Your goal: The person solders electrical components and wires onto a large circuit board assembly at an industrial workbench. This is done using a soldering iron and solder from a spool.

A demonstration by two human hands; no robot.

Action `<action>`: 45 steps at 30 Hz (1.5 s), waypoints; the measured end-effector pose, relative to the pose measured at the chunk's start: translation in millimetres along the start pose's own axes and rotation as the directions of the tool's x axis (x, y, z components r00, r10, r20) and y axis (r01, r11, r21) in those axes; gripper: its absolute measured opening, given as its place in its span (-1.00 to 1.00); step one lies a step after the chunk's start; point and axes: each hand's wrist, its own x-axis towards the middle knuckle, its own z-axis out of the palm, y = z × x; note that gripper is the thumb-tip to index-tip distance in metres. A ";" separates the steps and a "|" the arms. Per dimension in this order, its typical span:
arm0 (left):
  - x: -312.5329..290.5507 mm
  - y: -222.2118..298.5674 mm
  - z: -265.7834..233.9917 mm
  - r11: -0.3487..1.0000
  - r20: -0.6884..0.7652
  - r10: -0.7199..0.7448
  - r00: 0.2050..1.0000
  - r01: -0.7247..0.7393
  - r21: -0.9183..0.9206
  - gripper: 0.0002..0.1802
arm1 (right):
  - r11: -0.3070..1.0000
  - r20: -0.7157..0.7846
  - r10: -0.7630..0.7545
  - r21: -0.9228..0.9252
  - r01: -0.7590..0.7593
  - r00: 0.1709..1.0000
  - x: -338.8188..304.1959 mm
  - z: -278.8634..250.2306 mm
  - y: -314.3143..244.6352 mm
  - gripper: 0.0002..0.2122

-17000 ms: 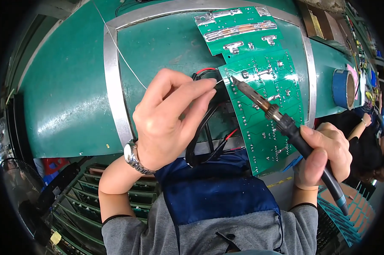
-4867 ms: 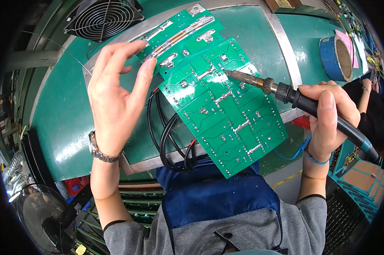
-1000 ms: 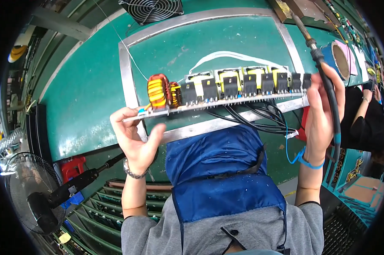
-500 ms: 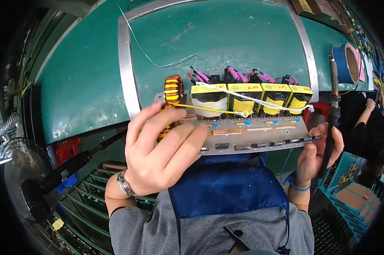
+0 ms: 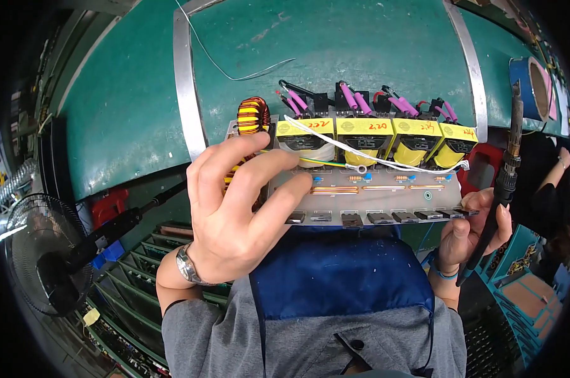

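Note:
I hold a grey circuit board [image 5: 392,200] tilted over my lap. Several yellow-wrapped transformers [image 5: 364,127] stand in a row on it, with a copper-wound toroid coil [image 5: 253,116] at the left end. My left hand [image 5: 234,220] is curled over the board's left end, partly hiding a second coil. Its fingertips touch the board and a yellow-green wire [image 5: 319,162] with a ring terminal. My right hand [image 5: 465,236] grips a soldering iron [image 5: 507,179], tip up, its fingers also at the board's right corner. White wires [image 5: 386,159] lie across the transformers.
Beyond the board is a green work surface [image 5: 335,44] with metal strips and a loose thin wire [image 5: 225,71]. A blue tape roll [image 5: 529,88] stands at the right. At the left are a black fan [image 5: 48,252] and slotted racks [image 5: 133,277]. A co-worker's arm [image 5: 556,170] shows at far right.
The board has tilted, so its face and the black parts along its near edge show more. My left fingers have shifted onto the yellow-green wire. The soldering iron has moved slightly right.

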 end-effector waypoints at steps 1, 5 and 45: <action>-1.1 1.3 -0.1 1.000 0.003 -0.001 1.000 0.001 0.003 -0.44 | 1.000 0.006 -0.001 -0.002 0.001 1.000 -1.7 -0.4 -1.3 -0.43; -2.1 2.4 0.6 1.000 0.003 -0.006 1.000 0.006 -0.014 -0.42 | 1.000 0.004 0.007 0.009 -0.007 1.000 -4.9 -1.4 -2.8 -0.43; 14.8 -3.5 -8.0 0.996 0.053 0.060 0.997 -0.057 -0.069 -0.57 | 1.000 0.030 -0.029 0.002 0.029 0.999 7.9 -2.3 -1.9 -0.46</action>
